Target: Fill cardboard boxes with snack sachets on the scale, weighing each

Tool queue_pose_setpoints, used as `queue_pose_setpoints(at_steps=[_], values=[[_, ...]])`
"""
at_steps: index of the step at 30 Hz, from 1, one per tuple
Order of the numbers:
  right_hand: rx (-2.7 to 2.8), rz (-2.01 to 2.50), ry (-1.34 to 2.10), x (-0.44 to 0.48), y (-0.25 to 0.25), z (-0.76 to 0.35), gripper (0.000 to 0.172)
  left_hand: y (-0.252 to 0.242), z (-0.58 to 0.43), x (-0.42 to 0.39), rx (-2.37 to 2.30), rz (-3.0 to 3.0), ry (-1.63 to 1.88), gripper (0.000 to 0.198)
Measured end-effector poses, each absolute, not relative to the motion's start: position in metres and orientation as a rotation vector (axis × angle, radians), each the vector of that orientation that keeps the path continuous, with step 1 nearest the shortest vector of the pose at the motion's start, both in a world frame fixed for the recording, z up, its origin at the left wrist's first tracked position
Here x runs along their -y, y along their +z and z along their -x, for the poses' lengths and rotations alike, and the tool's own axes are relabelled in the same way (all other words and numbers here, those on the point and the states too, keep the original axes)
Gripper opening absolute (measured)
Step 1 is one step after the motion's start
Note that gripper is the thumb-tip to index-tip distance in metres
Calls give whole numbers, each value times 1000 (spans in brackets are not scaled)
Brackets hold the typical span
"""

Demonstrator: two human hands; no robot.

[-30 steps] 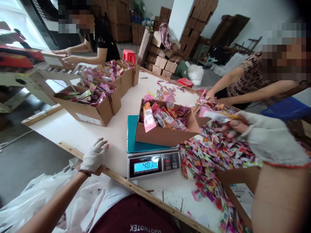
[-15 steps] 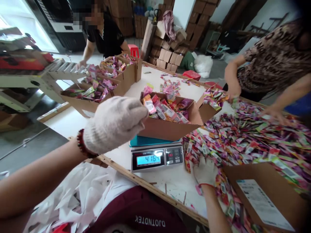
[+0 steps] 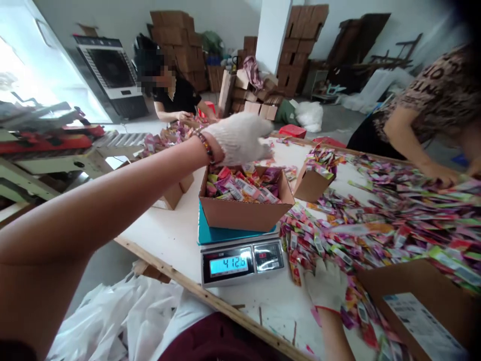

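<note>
My left hand (image 3: 240,138), in a white knit glove, reaches out over the far rim of an open cardboard box (image 3: 246,213) full of bright snack packets. Its fingers are curled together and motion-smeared, so anything inside them is hidden. The box stands on the teal platform of a digital scale (image 3: 240,260) whose lit display reads about 412. My right hand (image 3: 325,286), also gloved, lies palm down with fingers spread on the near edge of a big loose pile of packets (image 3: 394,220).
A smaller filled box (image 3: 311,183) sits behind the scale. A flat labelled carton (image 3: 421,306) lies at the front right. One co-worker (image 3: 432,115) reaches into the pile; another (image 3: 173,95) stands by the far boxes. A roller conveyor (image 3: 116,138) is at left, white bags (image 3: 124,316) below the table's wooden edge (image 3: 169,268).
My left hand left the table edge and swung up and over the box. My right hand dropped from holding packets in the air onto the pile. The scale reading fell.
</note>
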State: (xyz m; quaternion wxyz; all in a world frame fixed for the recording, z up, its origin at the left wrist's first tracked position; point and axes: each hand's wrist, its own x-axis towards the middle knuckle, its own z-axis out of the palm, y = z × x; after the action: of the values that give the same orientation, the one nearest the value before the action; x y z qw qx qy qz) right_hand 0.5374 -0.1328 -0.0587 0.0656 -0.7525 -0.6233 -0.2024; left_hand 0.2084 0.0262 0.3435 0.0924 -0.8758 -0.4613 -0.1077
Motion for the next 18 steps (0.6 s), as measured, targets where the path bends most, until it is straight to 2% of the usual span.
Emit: queue_pose_setpoints(at_steps=[4, 7, 9, 11, 13, 14, 16, 18], values=[[1870, 2302, -575, 132, -55, -538, 38, 317, -178, -51, 1446, 2573, -97, 25], [1881, 2311, -547, 131, -54, -539, 35, 336, -181, -45, 1488, 2523, -343, 21], [1883, 2314, -545, 132, -54, -540, 35, 361, -190, -36, 1399, 2569, -605, 34], [1882, 2311, -549, 133, -54, -539, 35, 383, -198, -28, 1202, 2674, -747, 60], [1879, 2309, -551, 133, -54, -539, 37, 393, -200, -23, 1082, 2733, -712, 79], [1878, 2308, -547, 133, -54, -538, 39, 391, -198, -24, 1095, 2715, -647, 81], [1873, 2310, -531, 133, -54, -538, 41, 379, -186, -32, 1211, 2636, -433, 71], [1872, 2323, -501, 133, -54, -538, 40, 358, -166, -46, 1336, 2573, -274, 52]])
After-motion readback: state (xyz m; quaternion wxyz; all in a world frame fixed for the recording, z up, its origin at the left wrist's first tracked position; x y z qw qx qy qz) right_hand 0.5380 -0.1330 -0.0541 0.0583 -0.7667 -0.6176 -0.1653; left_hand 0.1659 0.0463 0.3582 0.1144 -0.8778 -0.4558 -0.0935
